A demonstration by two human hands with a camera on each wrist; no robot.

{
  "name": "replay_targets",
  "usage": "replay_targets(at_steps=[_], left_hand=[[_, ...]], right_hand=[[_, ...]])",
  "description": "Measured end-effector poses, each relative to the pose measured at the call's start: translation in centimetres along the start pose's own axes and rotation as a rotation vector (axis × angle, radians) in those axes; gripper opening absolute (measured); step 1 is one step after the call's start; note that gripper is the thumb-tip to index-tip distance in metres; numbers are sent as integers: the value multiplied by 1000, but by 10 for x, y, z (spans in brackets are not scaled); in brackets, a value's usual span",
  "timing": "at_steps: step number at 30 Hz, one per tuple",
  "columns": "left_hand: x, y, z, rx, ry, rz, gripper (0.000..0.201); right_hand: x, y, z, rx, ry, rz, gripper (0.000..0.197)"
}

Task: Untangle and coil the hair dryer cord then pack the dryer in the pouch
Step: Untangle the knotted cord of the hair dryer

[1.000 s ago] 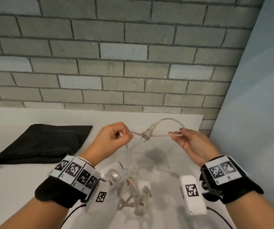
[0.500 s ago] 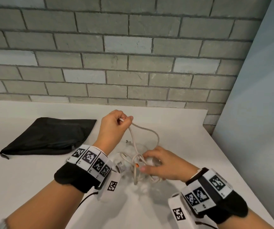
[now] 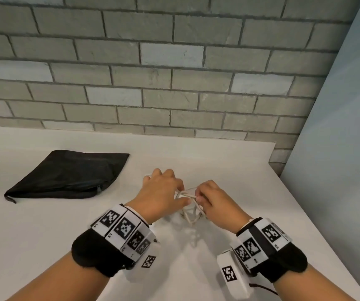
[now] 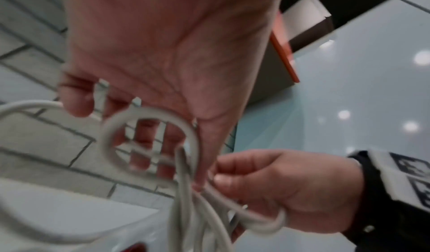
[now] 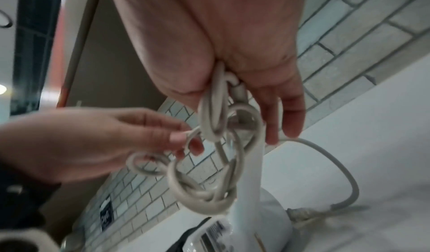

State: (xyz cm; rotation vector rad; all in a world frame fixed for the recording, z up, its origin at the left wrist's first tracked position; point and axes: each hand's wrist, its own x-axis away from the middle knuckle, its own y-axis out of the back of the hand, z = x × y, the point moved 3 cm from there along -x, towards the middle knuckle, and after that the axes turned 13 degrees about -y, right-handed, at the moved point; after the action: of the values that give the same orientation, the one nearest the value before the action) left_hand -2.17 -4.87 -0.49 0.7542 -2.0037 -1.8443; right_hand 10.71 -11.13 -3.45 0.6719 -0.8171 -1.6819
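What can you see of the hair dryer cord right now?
The cord is off-white, round and rubbery-looking, still knotted into several overlapping loops. Both hands hold it above the white table: the left hand holds one loop, the right hand pinches a strand. The tangle hangs toward the white dryer body. The plug end lies on the table.

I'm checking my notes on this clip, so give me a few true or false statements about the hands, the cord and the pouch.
1. Both hands grip the cord. True.
2. The pouch lies right of the hands. False: it lies to their left.
3. The dryer is inside the pouch. False: it sits on the table.
4. The cord is in tangled loops. True.
5. The left hand rests flat on the pouch. False: it holds cord, as does the right hand.
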Motion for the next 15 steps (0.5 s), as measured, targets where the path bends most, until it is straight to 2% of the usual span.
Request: replay_targets(at_steps=[2, 6, 10, 12, 13, 15], left_hand=[[1, -2, 4, 37, -21, 1, 27], [-1, 0, 16, 157, -15, -40, 23], [-1, 5, 22, 379, -21, -177, 4], [-1, 7, 18, 516, -52, -189, 10], [-1, 7, 16, 570, -60, -184, 11], [-3, 6, 12, 609, -58, -204, 12]], right_hand=[[0, 3, 1, -125, 43, -10, 13], [2, 8, -5, -416, 36, -10, 16], [3, 8, -16, -832, -75, 67, 19], [4, 7, -22, -979, -146, 121, 21], [5, 9, -23, -946, -157, 113, 21], [6, 18, -22, -619, -91, -17, 17]])
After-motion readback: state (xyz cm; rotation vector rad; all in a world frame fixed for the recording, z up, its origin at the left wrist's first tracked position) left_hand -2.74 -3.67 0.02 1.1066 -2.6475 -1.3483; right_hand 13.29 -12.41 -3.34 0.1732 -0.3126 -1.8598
